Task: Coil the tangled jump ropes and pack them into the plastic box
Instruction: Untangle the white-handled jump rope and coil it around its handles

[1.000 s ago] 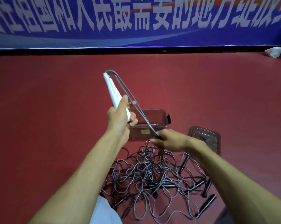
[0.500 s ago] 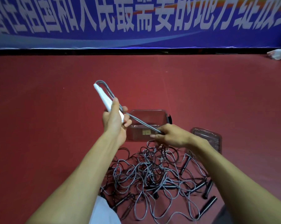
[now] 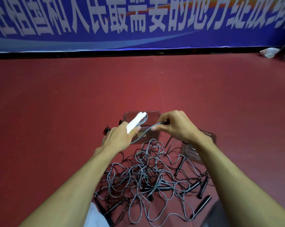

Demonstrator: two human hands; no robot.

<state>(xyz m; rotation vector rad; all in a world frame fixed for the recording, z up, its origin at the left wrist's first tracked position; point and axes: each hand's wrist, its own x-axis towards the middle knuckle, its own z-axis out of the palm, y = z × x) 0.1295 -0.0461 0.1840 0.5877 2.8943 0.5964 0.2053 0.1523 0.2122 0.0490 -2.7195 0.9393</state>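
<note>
Gripping white handles (image 3: 136,122) and grey cord (image 3: 142,135).

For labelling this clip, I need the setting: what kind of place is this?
Probably an indoor sports hall: a smooth red floor, a long blue banner with large white characters along the wall, and tangled jump ropes lying beside a clear plastic box.

The right hand (image 3: 174,125) hides part of the plastic box (image 3: 154,114).
</note>
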